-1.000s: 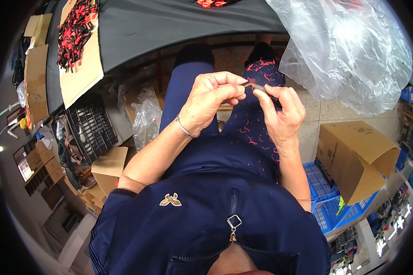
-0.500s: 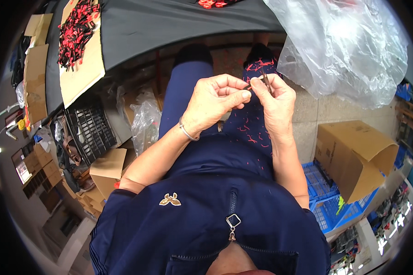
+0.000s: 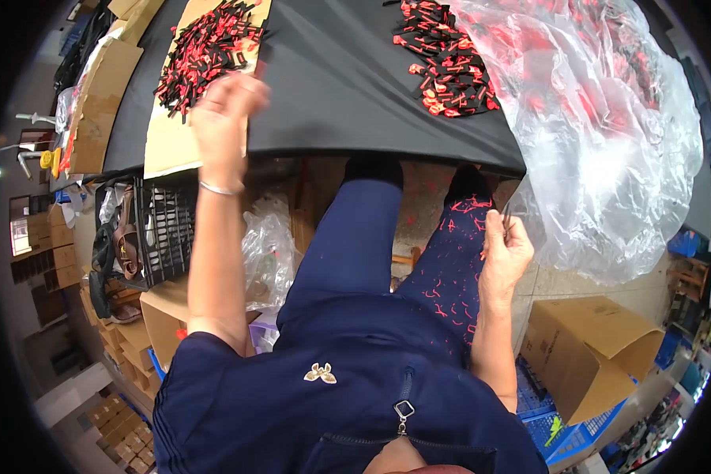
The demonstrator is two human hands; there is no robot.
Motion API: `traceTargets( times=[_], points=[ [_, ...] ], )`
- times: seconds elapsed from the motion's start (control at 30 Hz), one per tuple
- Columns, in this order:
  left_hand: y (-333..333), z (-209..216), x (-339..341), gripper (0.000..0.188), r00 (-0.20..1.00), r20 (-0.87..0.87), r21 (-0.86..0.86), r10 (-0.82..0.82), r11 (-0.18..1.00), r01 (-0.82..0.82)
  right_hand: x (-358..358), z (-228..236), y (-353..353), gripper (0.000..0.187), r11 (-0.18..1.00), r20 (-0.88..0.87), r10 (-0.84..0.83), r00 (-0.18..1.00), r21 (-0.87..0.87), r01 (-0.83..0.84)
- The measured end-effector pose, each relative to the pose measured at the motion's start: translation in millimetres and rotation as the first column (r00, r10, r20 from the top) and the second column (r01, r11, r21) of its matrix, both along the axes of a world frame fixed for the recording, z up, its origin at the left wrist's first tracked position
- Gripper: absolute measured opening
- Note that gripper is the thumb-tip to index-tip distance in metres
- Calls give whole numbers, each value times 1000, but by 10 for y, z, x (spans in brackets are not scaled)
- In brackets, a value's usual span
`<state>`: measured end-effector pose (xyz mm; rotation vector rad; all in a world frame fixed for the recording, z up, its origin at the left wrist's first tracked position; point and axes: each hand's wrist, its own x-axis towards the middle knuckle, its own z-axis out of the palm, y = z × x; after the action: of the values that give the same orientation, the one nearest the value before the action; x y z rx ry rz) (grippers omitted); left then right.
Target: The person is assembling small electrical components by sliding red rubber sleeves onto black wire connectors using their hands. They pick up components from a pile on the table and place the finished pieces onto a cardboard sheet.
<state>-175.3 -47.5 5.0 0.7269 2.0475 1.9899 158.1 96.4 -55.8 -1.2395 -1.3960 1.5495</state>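
My left hand (image 3: 227, 118) reaches out over a heap of small black and red pieces (image 3: 205, 49) on a cardboard sheet (image 3: 168, 142). Motion smears its fingers, so whether they hold anything is unclear. Above my right thigh, my right hand (image 3: 505, 254) is closed around a slim dark tool (image 3: 506, 212), its tip pointing up; the exact kind does not show. Red thread scraps (image 3: 442, 272) are scattered over the right trouser leg. A second heap of black and red pieces (image 3: 449, 67) lies farther right on the black-covered table (image 3: 324, 87).
Clear plastic sheeting (image 3: 608, 182) drapes over the table's right side. A cardboard box (image 3: 581, 347) rests on blue crates (image 3: 561, 430) at my right. At my left stand a black crate (image 3: 170, 229), a plastic bag (image 3: 267, 245) and an open carton (image 3: 166, 316).
My left hand has left my right hand and moved forward and left to the heap on the cardboard. My right hand has lowered, still holding the dark tool. The view takes in more table.
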Motion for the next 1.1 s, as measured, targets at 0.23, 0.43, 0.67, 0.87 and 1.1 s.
traceTargets(
  times=[0.23, 0.43, 0.67, 0.87, 1.1],
  points=[
    [457, 3, -321, 26, 886, -446, -52, 129, 984, -170, -139, -65, -62, 19, 998, -44, 1, 999, -57, -3],
    [1283, -313, 539, 15, 690, -634, -436, -349, 898, 54, -103, -46, 0, 17, 996, -19, 26, 999, -82, -28],
    [1350, -354, 623, 16, 693, -580, -599, -427, 801, -8, -20, -158, 44, 16, 995, -27, 3, 1000, -96, -5],
    [1236, -365, 572, 13, 673, -628, -576, -390, 815, -66, -90, -84, 55, 18, 995, -30, 30, 999, -96, -33],
    [973, -163, 679, 9, 868, 376, -239, -325, 871, 430, -85, -7, 84, 12, 998, -24, 57, 998, -39, -58]
  ],
)
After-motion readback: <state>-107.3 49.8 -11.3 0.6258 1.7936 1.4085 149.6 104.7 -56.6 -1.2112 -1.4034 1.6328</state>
